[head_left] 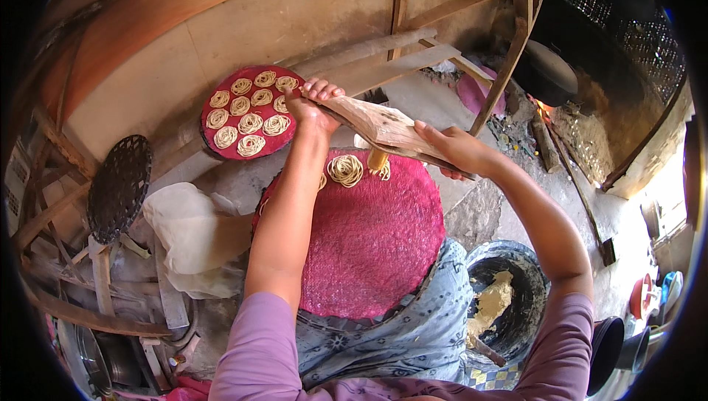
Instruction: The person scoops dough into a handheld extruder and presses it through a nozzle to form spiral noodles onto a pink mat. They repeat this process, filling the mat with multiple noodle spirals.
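My left hand (313, 106) grips the far-left end of a wooden dough press (380, 124), and my right hand (451, 149) is closed round its right end. The press is held tilted over a round red mat (369, 246) that rests on my lap. Beneath its middle a yellowish cylinder (377, 160) points down. A small nest of dough strands (385, 173) lies right under it on the mat. Beside that sits a fuller coil of dough strands (345, 170). Another coil is partly hidden behind my left forearm.
At the back left, a second red tray (209, 135) carries several dough coils. A black basin (537, 264) with dough and a stick stands to my right. Fire (544, 106) burns under a dark pan (549, 69) at the far right. A whitish cloth or bag (181, 220) lies left.
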`<state>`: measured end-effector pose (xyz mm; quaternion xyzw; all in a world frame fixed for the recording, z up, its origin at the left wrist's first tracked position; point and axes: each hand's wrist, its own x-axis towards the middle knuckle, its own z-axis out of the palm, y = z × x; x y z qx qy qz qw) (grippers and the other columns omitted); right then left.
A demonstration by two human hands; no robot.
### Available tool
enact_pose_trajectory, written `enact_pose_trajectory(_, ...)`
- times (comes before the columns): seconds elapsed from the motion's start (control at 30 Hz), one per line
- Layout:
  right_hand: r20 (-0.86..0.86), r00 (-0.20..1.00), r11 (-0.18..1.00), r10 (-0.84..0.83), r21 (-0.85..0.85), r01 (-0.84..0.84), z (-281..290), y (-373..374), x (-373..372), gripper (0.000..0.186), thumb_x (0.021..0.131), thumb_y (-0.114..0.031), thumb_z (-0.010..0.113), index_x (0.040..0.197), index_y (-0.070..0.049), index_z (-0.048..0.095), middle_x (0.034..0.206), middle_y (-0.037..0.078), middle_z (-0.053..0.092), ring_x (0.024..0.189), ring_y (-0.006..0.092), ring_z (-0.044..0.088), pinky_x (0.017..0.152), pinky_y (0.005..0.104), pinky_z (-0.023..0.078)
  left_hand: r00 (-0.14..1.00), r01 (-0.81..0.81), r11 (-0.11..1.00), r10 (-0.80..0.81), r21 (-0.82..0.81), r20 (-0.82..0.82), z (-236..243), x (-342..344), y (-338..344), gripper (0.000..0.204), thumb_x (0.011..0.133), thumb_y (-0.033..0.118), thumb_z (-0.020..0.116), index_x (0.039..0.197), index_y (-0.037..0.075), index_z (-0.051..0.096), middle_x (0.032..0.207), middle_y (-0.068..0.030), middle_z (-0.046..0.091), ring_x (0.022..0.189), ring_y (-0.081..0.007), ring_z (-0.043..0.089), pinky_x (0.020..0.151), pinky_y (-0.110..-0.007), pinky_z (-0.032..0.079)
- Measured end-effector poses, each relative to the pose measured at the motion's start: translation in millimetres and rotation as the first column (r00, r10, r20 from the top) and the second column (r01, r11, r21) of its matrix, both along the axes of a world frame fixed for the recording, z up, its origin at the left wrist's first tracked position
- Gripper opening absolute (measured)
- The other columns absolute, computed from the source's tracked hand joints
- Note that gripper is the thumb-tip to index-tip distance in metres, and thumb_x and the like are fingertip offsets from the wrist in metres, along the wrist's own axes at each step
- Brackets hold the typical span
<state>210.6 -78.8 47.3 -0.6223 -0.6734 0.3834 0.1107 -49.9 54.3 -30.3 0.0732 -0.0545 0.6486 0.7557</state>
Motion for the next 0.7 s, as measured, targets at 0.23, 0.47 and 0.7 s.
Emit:
enact_pose_trajectory(0.23, 0.149, 0.986, 0.985, -0.079, 0.161, 0.054, 16, -1, 6, 0.086, 0.086, -0.079, 0.039, 0.085, 0.001, 0.070, 0.055, 0.007, 0.054, 0.051, 0.0161, 0.057, 0.049, 0.0330, 0.045, 0.998, 0.003, 1.000, -0.003, 0.006, 0.061, 11, 16, -13, 0.073, 0.090, 0.077, 0.013, 0.053, 0.019, 0.035, 0.044, 0.0055, 0.029, 0.041, -0.0127, 0.030, 0.054, -0.032, 0.035)
enact_pose_trajectory(0.47, 0.041, 0.995, 0.993, -0.093, 0.071, 0.090, -4, -13, 5, 0.085, 0.086, -0.078, 0.040, 0.084, 0.002, 0.068, 0.057, 0.009, 0.055, 0.056, 0.0173, 0.060, 0.055, 0.0331, 0.048, 0.998, -0.015, 0.998, 0.011, -0.067, -0.061, 20, 1, -23, 0.069, 0.091, 0.074, 0.016, 0.054, 0.019, 0.034, 0.045, 0.0054, 0.027, 0.041, -0.0126, 0.027, 0.054, -0.032, 0.033)
enact_pose_trajectory(0.7, 0.128, 0.978, 0.972, -0.164, 0.192, 0.138, -7, -19, 24, 0.082, 0.088, -0.076, 0.040, 0.090, 0.000, 0.072, 0.056, 0.008, 0.054, 0.058, 0.0195, 0.060, 0.061, 0.0375, 0.048, 0.999, 0.005, 0.993, -0.011, -0.118, -0.049, 8, 39, -21, 0.062, 0.092, 0.067, 0.022, 0.055, 0.019, 0.031, 0.046, 0.0047, 0.026, 0.042, -0.0129, 0.027, 0.055, -0.032, 0.034)
